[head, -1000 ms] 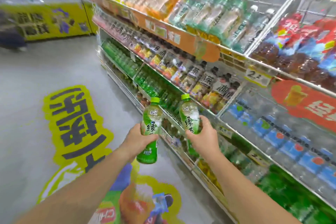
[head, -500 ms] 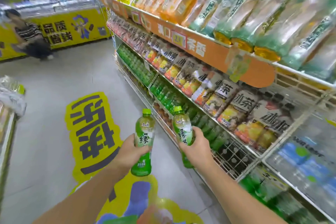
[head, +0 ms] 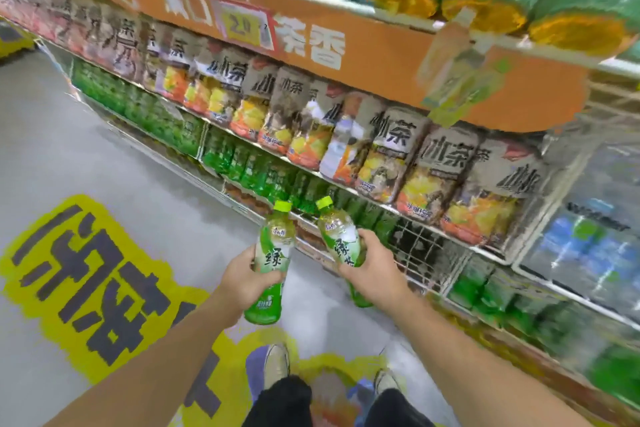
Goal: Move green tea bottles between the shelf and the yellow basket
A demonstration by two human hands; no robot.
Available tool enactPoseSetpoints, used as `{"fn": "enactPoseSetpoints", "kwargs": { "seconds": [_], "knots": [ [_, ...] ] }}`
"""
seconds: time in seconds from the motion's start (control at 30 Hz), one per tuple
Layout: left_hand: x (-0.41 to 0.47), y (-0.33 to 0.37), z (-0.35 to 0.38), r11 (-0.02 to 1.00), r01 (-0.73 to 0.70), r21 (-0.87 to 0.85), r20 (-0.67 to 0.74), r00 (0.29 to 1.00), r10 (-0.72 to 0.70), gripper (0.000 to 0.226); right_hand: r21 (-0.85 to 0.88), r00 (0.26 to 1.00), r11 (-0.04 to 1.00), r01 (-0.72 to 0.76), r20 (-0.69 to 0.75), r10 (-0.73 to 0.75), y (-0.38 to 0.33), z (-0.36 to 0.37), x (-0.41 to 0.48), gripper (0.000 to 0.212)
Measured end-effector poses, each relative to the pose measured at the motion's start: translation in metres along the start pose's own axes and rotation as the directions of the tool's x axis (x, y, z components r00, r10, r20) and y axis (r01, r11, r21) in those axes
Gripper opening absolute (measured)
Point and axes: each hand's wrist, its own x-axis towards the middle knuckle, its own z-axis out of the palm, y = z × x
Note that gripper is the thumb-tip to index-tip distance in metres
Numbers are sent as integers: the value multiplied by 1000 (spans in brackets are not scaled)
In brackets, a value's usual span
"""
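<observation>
I hold two green tea bottles with lime-green caps in front of me, above the aisle floor. My left hand grips one green tea bottle upright around its middle. My right hand grips the other green tea bottle, which tilts left at the top. Both sit just in front of the shelf, whose lower row holds several more green bottles. The yellow basket is not in view.
The shelf unit runs along the right, with rows of tea cartons above the green bottles and an orange banner higher up. A yellow floor sticker covers the grey aisle floor at left. My shoes show below.
The view has swung closer to the shelf and downward, so my shoes now show. Both hands still hold their bottles, now nearer the green-bottle row.
</observation>
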Motion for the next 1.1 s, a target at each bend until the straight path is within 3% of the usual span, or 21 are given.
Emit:
{"fn": "enactPoseSetpoints", "kwargs": {
  "seconds": [0.07,0.2,0.37,0.53,0.63,0.73,0.83,0.97,1.1],
  "knots": [
    [30,-5,-2,997,2,82,98,995,-10,46,7,995,997,-74,-63,74,12,11,5,54],
    [80,-10,6,975,-53,217,248,969,-3,22,54,960,975,-215,-171,221,50,30,13,54],
    [146,-26,49,937,-200,287,384,920,78,24,112,864,931,-346,-347,363,111,37,22,45],
    [199,-32,130,919,-276,282,394,907,151,24,149,792,901,-408,-433,431,167,22,58,38],
    [233,-32,181,915,-290,279,389,906,168,35,169,777,892,-420,-441,449,206,13,88,53],
    [259,-29,224,847,-325,420,348,920,181,39,208,788,894,-398,-421,449,243,1,119,52],
    [277,-23,253,743,-374,555,412,900,145,55,181,767,921,-346,-511,388,266,-11,152,62],
    [296,-33,279,888,-401,223,418,863,284,38,195,750,939,-282,-566,342,289,-22,184,31],
    [311,-37,308,862,-443,248,448,841,303,22,209,731,940,-269,-591,340,312,-28,215,27]
  ]
}}
